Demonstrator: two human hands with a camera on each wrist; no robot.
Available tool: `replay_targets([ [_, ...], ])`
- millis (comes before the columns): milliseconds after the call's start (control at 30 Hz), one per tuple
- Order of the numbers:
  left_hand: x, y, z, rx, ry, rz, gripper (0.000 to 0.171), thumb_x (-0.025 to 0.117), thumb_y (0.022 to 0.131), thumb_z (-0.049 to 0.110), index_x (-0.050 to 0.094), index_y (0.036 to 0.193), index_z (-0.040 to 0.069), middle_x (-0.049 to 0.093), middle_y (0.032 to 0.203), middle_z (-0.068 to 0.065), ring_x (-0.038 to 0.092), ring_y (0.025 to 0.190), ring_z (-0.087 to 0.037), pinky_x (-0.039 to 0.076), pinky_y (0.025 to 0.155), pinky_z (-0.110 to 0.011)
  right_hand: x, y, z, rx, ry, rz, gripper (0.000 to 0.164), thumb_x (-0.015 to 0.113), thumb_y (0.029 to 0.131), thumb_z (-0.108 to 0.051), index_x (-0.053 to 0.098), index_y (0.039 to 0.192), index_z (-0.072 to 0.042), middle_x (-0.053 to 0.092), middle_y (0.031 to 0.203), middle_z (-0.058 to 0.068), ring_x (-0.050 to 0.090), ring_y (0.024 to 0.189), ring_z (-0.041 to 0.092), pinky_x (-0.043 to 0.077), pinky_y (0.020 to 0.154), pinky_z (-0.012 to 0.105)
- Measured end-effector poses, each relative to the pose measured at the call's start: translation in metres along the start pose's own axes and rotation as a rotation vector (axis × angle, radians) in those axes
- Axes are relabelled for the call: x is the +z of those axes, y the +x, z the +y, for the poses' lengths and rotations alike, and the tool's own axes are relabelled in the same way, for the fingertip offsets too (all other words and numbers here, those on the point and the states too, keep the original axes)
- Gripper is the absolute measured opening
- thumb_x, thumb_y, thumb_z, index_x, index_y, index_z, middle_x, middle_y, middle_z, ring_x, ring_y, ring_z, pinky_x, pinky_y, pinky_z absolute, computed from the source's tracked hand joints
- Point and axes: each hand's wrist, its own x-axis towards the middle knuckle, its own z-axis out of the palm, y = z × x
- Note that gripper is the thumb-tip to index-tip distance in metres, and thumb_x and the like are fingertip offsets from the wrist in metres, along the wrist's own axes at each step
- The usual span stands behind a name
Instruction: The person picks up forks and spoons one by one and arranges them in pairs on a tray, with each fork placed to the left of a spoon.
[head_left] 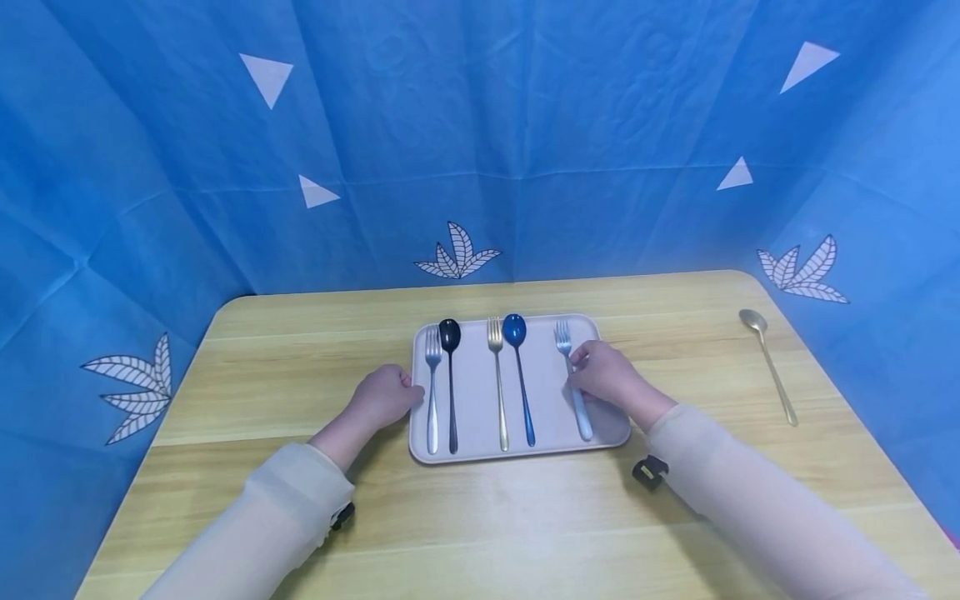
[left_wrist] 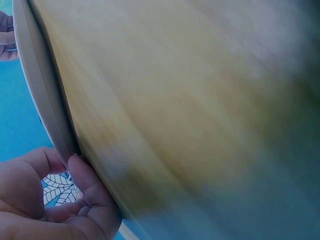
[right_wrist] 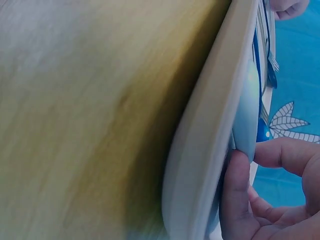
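A pale pinkish tray (head_left: 474, 400) lies on the table, bearing a row of cutlery. From left to right in the head view come a silver fork (head_left: 432, 417), a black spoon (head_left: 450, 335), a gold fork (head_left: 501, 392), a blue spoon (head_left: 514, 330) and a light-blue fork (head_left: 583, 425). At the tray's left edge, my left hand (head_left: 387, 395) pinches the rim between thumb and finger, as the left wrist view shows. My right hand (head_left: 606, 372) pinches the handle of the light-blue fork at the tray's right end; its fingers cover part of the handle.
A gold spoon (head_left: 772, 367) lies on the wooden table (head_left: 300, 350) near the right edge. Behind the table and at both sides hangs a blue cloth (head_left: 570, 200) with white triangles and leaf prints.
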Motion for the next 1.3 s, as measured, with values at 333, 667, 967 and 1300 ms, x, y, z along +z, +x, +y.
replay_targets([
  [333, -0.0005, -0.0012, 0.0010, 0.006, 0.002, -0.001, 0.025, 0.060, 0.091, 0.021, 0.050, 0.072, 0.008, 0.049, 0.067, -0.004, 0.047, 0.057, -0.018, 0.038, 0.054, -0.029, 0.0025, -0.0027, -0.0047, -0.007, -0.043, 0.017, 0.033, 0.068, 0.085, -0.009, 0.057, 0.114, 0.003, 0.065, 0.087, 0.013, 0.064, 0.067, 0.019, 0.052, 0.064, 0.030],
  [667, -0.0013, -0.0019, 0.0013, 0.016, 0.004, -0.004, 0.027, 0.059, 0.090, 0.020, 0.049, 0.068, 0.009, 0.047, 0.063, -0.003, 0.046, 0.054, -0.017, 0.037, 0.052, -0.028, 0.0030, -0.0032, -0.0049, 0.008, -0.052, 0.019, 0.036, 0.068, 0.085, -0.010, 0.056, 0.117, 0.003, 0.064, 0.091, 0.014, 0.064, 0.068, 0.019, 0.052, 0.064, 0.032],
  [967, -0.0010, -0.0012, 0.0006, 0.004, 0.012, -0.004, 0.024, 0.059, 0.090, 0.020, 0.050, 0.071, 0.009, 0.048, 0.066, -0.004, 0.047, 0.057, -0.018, 0.038, 0.053, -0.029, 0.0027, -0.0038, -0.0053, 0.013, -0.057, 0.022, 0.036, 0.068, 0.086, -0.010, 0.057, 0.117, 0.004, 0.065, 0.090, 0.014, 0.065, 0.066, 0.019, 0.052, 0.062, 0.030],
  [1300, -0.0007, -0.0008, 0.0012, -0.001, 0.013, -0.004, 0.024, 0.060, 0.091, 0.021, 0.050, 0.073, 0.008, 0.049, 0.068, -0.005, 0.047, 0.058, -0.018, 0.039, 0.054, -0.029, 0.0036, -0.0019, -0.0034, 0.011, -0.062, 0.027, 0.035, 0.068, 0.086, -0.010, 0.057, 0.116, 0.003, 0.065, 0.091, 0.014, 0.065, 0.068, 0.019, 0.052, 0.063, 0.031],
])
